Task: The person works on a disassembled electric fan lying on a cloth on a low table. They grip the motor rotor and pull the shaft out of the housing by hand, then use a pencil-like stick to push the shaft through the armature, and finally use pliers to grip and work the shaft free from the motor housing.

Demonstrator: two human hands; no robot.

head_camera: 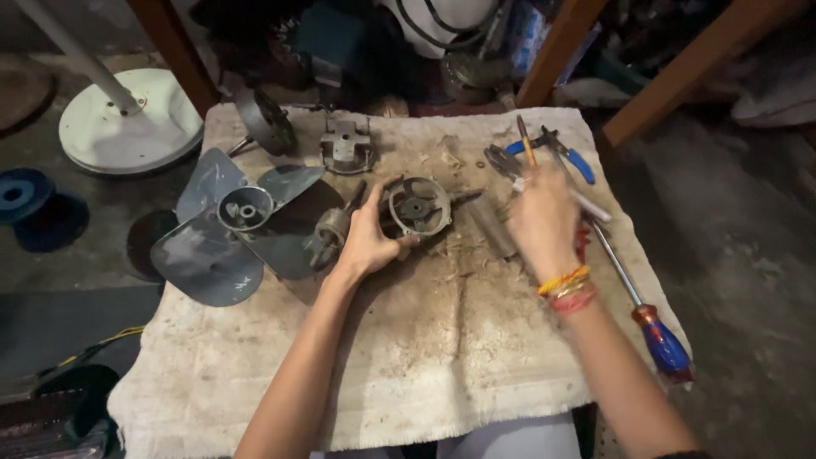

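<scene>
My left hand (367, 240) grips a round grey metal motor housing (418, 206) resting on the stained cloth (408, 357). My right hand (542, 223) is blurred, raised to the right of the housing, and holds a thin stick-like tool (527, 146) with an orange tip pointing away. A dark metal cylinder (493, 228) lies between the housing and the right hand. A small motor part (330, 231) sits just left of my left hand.
A grey fan blade (223, 229) lies at the cloth's left edge. Blue-handled pliers (568, 155), a red-and-blue screwdriver (656, 333), a metal bracket (347, 146) and another round part (265, 121) lie around. A white fan base (127, 121) stands on the floor.
</scene>
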